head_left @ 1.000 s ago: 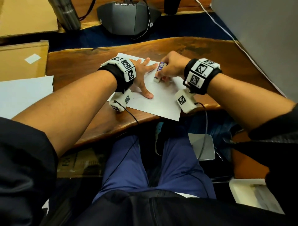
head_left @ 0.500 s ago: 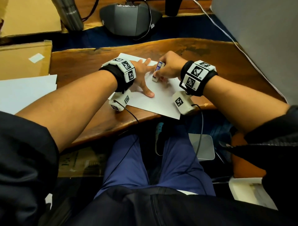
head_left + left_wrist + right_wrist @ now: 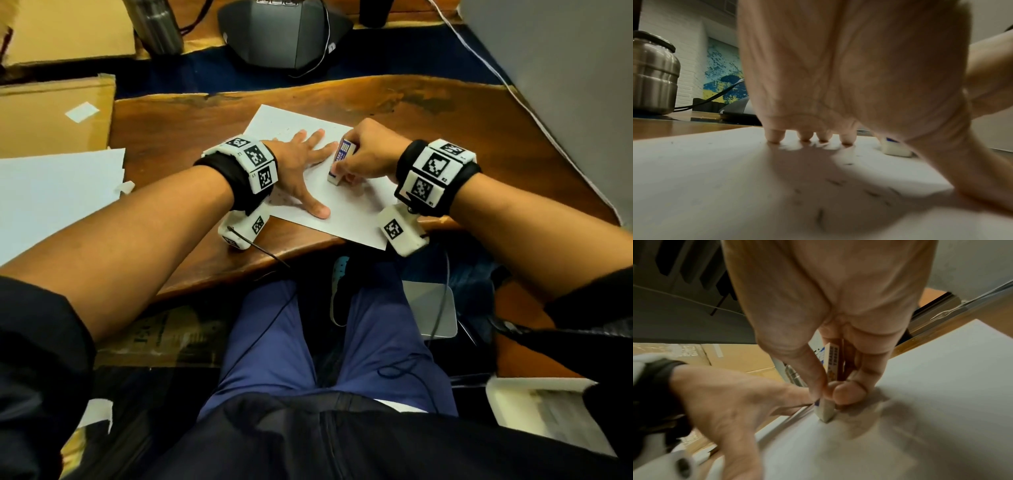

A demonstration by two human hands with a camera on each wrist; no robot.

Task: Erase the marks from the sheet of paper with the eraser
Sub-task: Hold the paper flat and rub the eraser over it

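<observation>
White sheet of paper point(image 3: 346, 212) lies near the front edge of the wooden table point(image 3: 178, 137), its near corner over that edge, with bare wood free behind and to the right. I press my left hand point(image 3: 301, 171) flat and spread on it, while my right hand point(image 3: 366, 154) pinches the eraser point(image 3: 339, 164), whose tip touches the sheet mid-page. Only my left wrist view shows dark crumbs point(image 3: 871, 193) under the palm.

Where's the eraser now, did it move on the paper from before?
Yes. The eraser in the right hand slid a little toward the person, closer to the near edge of the paper.
</observation>
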